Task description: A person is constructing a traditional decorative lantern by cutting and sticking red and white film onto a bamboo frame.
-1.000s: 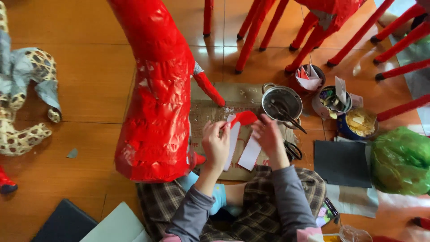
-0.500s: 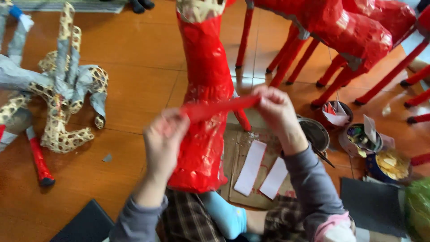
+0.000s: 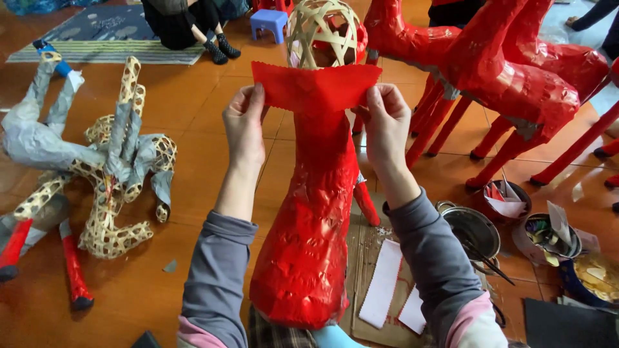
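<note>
Fingers of your left hand (image 3: 244, 125) and right hand (image 3: 387, 125) pinch the red paper strip (image 3: 314, 87) taut at upper centre, before the woven bamboo head (image 3: 321, 32); next, I judge, you must press it around the red-covered neck (image 3: 309, 219).

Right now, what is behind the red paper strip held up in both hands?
Behind the red paper strip stands the red-covered figure; its bare woven bamboo head shows above the strip. The neck where the two meet is covered by the paper.
</note>
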